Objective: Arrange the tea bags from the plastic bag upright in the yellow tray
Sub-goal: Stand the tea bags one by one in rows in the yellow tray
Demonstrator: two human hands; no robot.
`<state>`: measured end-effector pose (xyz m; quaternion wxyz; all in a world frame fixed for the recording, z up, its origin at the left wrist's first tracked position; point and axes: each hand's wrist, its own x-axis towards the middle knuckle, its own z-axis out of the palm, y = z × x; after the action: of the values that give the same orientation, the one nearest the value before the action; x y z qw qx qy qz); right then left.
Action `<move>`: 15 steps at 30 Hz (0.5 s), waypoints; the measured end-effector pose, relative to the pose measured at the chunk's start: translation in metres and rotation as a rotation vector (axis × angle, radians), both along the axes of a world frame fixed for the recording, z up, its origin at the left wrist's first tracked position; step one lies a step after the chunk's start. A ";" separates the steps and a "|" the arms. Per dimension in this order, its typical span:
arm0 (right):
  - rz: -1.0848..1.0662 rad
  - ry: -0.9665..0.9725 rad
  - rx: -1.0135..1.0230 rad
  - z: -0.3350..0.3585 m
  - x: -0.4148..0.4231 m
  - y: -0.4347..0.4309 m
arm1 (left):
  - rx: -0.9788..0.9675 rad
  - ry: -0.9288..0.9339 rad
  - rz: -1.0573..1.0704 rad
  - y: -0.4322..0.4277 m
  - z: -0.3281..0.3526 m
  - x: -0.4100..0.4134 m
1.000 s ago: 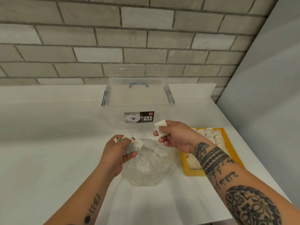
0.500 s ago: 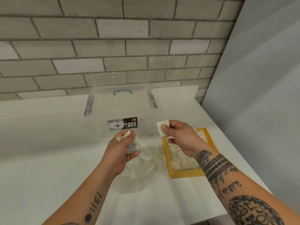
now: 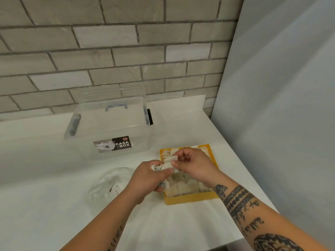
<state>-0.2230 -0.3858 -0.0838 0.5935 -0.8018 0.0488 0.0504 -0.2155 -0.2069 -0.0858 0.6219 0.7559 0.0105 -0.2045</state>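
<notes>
- Surface (image 3: 45,196): white, set into a corner between a grey brick wall (image 3: 108,51) at the back and a plain grey panel (image 3: 281,105) on the right.
- Yellow tray (image 3: 190,199): rectangular, lies flat near the right edge of the surface, its long sides running away from the viewer.
- Row of tea bags (image 3: 183,185): pale paper bags stand packed inside the tray. Both hands hide the middle of the tray.
- Left hand (image 3: 148,178): held over the tray's left rim, fingers curled round a bunch of tea bags (image 3: 155,168). One bag sticks out below the palm.
- Right hand (image 3: 194,165): held over the tray, thumb and forefinger pinching a single tea bag (image 3: 169,160). This bag meets the bunch in the left hand, and whether the left fingers also hold it cannot be told.
- Plastic bag (image 3: 108,185): clear, crumpled, lies on the surface just left of the left hand. Dark specks show inside it. Neither hand touches it.
- Storage box (image 3: 108,127): clear plastic with grey side clips, stands toward the back edge of the surface, behind the plastic bag and well apart from it.
- Label (image 3: 114,144): black and white, on the front wall of the box, reads "CASA BOX".
</notes>
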 end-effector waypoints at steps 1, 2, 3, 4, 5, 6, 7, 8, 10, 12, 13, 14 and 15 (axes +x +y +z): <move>0.029 0.004 -0.025 -0.003 0.000 -0.004 | 0.017 0.001 0.005 -0.003 -0.002 -0.002; 0.054 0.010 -0.061 -0.006 0.001 -0.009 | 0.034 0.001 0.000 -0.005 -0.004 -0.003; 0.071 0.009 -0.109 -0.008 0.001 -0.013 | 0.044 0.003 0.000 -0.008 -0.006 -0.005; 0.078 0.009 -0.161 -0.009 0.002 -0.017 | 0.044 0.009 0.015 -0.010 -0.007 -0.006; 0.084 0.017 -0.215 -0.011 0.002 -0.021 | 0.041 0.020 0.044 -0.011 -0.009 -0.006; 0.105 0.044 -0.269 -0.013 0.003 -0.025 | 0.030 0.033 0.082 -0.012 -0.010 -0.006; 0.148 0.087 -0.317 -0.015 0.003 -0.028 | 0.009 0.051 0.127 -0.013 -0.012 -0.007; 0.206 0.141 -0.361 -0.017 0.003 -0.030 | -0.023 0.075 0.172 -0.014 -0.013 -0.007; 0.319 0.222 -0.479 -0.023 -0.001 -0.029 | -0.101 0.137 0.255 -0.013 -0.016 -0.008; 0.389 0.225 -0.606 -0.027 -0.003 -0.026 | -0.177 0.187 0.304 -0.012 -0.017 -0.008; 0.402 0.207 -0.653 -0.029 -0.003 -0.024 | -0.210 0.205 0.322 -0.011 -0.017 -0.009; 0.408 0.188 -0.686 -0.031 -0.002 -0.021 | -0.242 0.220 0.341 -0.011 -0.016 -0.011; 0.410 0.175 -0.711 -0.033 -0.002 -0.019 | -0.271 0.231 0.359 -0.011 -0.015 -0.012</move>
<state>-0.2247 -0.4050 -0.1170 0.2511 -0.9426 -0.0472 0.2152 -0.2275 -0.2182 -0.1006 0.7385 0.6232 0.1882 -0.1753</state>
